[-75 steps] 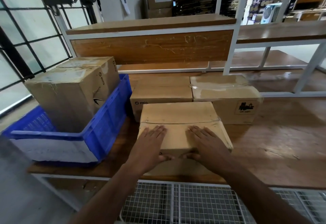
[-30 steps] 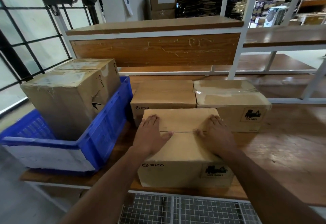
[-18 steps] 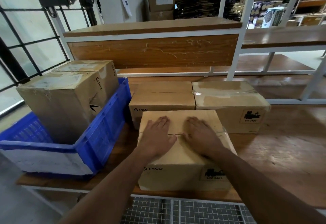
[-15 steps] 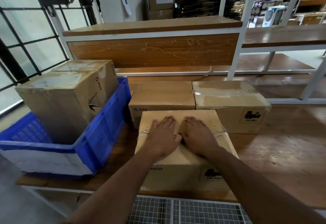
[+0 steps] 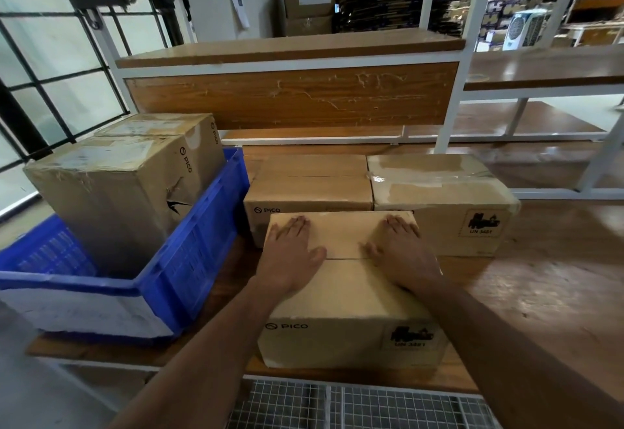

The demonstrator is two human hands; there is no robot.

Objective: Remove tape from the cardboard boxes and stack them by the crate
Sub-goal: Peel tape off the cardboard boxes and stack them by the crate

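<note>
Both grips lie open and flat, left hand [image 5: 291, 253] and right hand [image 5: 398, 253] pressing the front box [image 5: 347, 293] top; blue crate [image 5: 189, 259] left of them.

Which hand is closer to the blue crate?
Left. The left hand lies flat on the front box, on the side toward the blue crate; the right hand lies farther away.
</note>
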